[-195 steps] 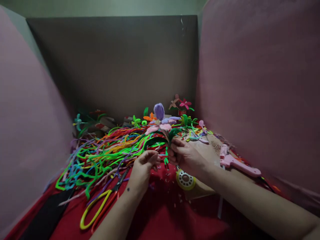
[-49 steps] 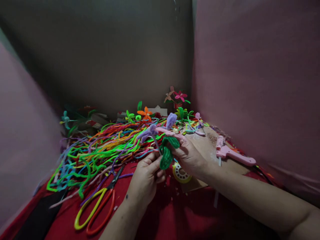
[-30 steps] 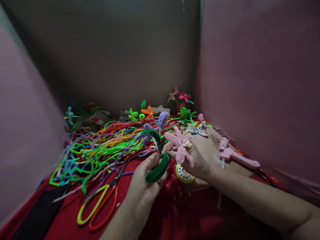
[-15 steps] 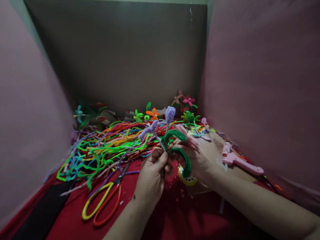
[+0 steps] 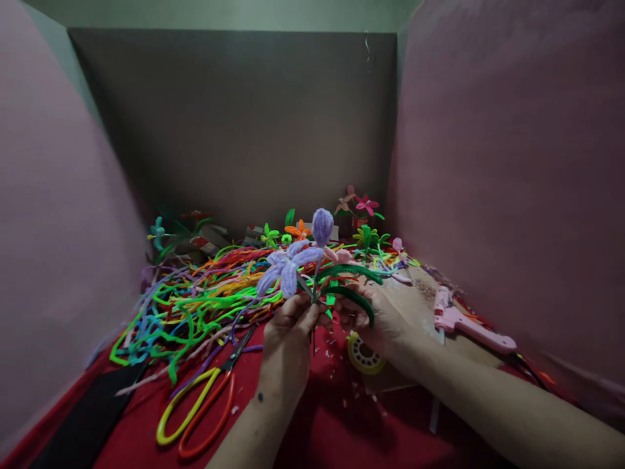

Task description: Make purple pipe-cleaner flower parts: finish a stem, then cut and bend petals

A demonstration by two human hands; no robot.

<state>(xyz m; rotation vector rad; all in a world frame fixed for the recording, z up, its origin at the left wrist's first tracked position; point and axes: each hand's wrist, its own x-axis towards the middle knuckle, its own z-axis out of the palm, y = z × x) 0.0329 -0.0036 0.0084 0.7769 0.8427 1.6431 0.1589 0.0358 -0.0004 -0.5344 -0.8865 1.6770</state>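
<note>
My left hand pinches the stem of a pipe-cleaner flower spray at the centre of the head view. The spray carries an open lavender flower, an upright lavender bud and two long dark green leaves arching right. Close by on the right is my right hand, fingers curled near the stem and partly covered by the leaves; what they grip is hidden. A pale pink petalled piece shows behind the upper leaf; whether it belongs to the spray I cannot tell.
Scissors with yellow and red handles lie left on the red cloth. Loose coloured pipe cleaners heap behind. At right are a pink glue gun and a yellow tape roll. Finished flowers stand at the back.
The spray has turned, so the lavender flower faces me and the leaves reach further right. The pink piece is now mostly behind the leaves. My view has tilted up slightly.
</note>
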